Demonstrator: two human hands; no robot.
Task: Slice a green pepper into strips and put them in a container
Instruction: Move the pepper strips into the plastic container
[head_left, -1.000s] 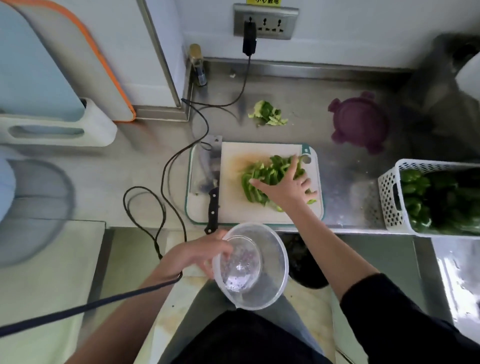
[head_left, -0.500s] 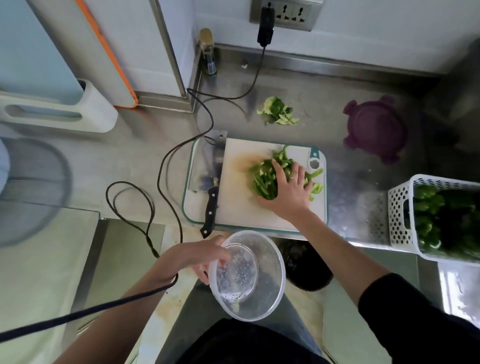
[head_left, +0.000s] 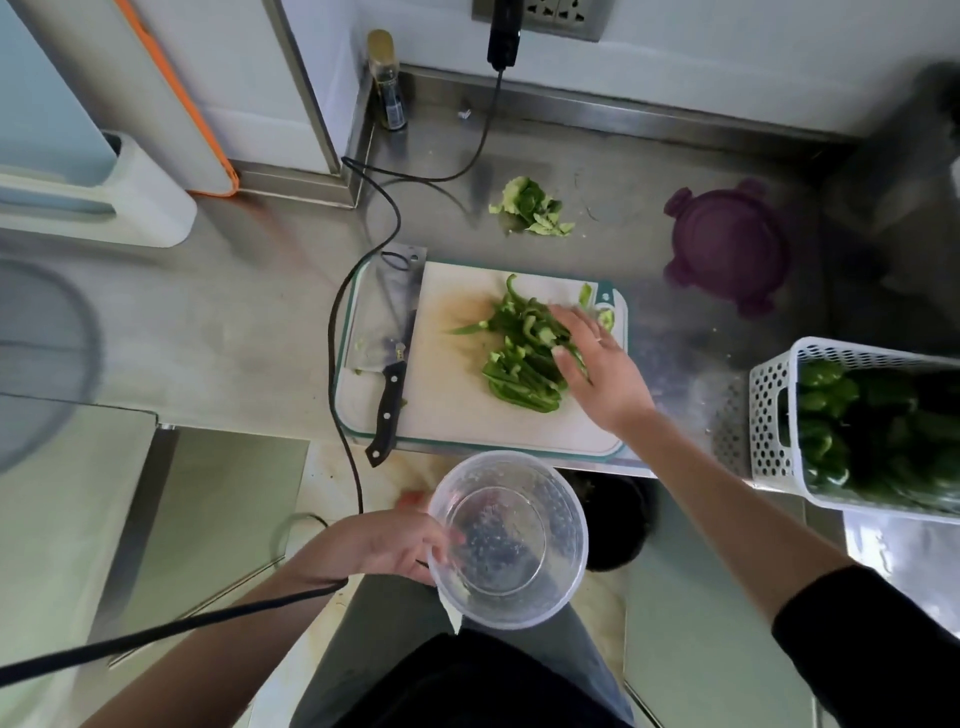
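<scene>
The left hand (head_left: 387, 545) grips the rim of a clear container (head_left: 508, 538) holding only water drops, just below the counter edge. The right hand (head_left: 597, 366), fingers straight, rests against the right side of the pepper strips (head_left: 524, 353) heaped on the cutting board (head_left: 452, 395). Right of that hand, a white basket (head_left: 769, 415) holds whole peppers; bare board lies between strips and knife (head_left: 389, 384).

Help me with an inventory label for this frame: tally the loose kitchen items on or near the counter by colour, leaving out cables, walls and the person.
Green: 3 (pepper strips, scraps, basket peppers)
Purple: 1 (lid)
White: 2 (cutting board, basket)
Clear: 1 (container)
Black-handled: 1 (knife)
Total: 8
</scene>
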